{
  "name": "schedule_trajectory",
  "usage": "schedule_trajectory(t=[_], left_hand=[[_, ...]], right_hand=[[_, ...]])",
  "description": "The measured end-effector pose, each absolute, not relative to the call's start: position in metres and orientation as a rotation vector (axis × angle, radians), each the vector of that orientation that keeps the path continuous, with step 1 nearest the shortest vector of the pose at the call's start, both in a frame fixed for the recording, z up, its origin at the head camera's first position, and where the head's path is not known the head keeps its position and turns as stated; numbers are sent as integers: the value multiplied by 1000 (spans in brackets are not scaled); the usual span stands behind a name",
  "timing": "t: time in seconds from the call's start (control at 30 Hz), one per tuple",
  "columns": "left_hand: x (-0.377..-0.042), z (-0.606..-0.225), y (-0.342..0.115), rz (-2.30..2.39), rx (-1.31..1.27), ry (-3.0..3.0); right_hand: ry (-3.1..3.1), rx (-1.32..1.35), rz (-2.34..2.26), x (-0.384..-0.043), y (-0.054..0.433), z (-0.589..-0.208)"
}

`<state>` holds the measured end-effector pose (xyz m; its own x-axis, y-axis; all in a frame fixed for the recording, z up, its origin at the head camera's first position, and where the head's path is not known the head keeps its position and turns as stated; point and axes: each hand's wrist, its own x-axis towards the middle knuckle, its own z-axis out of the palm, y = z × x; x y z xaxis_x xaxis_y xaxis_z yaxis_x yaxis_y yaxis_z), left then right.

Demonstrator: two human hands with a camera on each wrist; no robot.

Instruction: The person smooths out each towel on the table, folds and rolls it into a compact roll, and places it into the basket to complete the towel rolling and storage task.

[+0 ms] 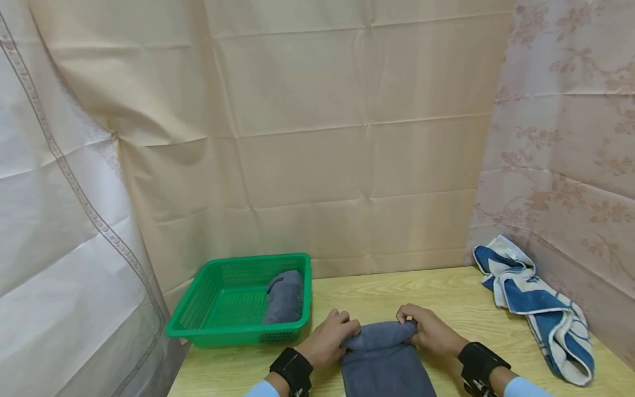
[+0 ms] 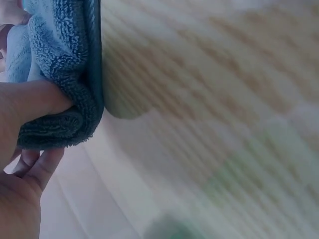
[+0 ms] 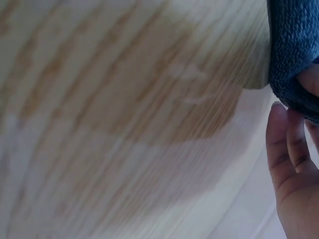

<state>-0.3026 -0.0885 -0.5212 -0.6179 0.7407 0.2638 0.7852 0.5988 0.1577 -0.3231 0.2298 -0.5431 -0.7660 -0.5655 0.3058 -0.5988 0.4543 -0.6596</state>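
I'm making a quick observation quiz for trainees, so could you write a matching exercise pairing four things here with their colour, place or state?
1. Plastic basket
2. Grey towel roll
3. Part-rolled grey towel
4. Patterned towel

A. Gripped by left hand and right hand
B. Blue and white, bunched at far right
C. Inside the basket
D. Green

Pairs: 1-D, 2-C, 3-A, 4-B

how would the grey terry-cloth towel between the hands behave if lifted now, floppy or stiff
The grey terry-cloth towel would likely flop, since its near part lies flat and unrolled. The rolled far end might loosen if released: the left hand and right hand hold its sides, and no tie shows. Its looped pile suggests it won't slip easily.
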Motion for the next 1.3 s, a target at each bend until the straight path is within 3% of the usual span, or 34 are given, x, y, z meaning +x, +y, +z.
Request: schedule_trajectory(t=[0.3, 0.63, 0.83, 1.03, 1.3], left_hand=[[-296, -518, -92, -424, -1275, -2636], [-292, -505, -98, -725, -1378, -2789], [-291, -507, -97, -1008, -1167, -2860], [-294, -516, -98, -1234, -870, -2967], [-308, -537, -104, -1219, -785, -3162]], right_hand=[[-2686, 999, 1154, -325, 236, -541], [-2595, 1190, 1108, -327, 252, -538], [-2681, 1246, 1329, -325, 258, -533], [-2789, 1097, 1719, -325, 257, -529], [-2881, 868, 2116, -331, 256, -527]])
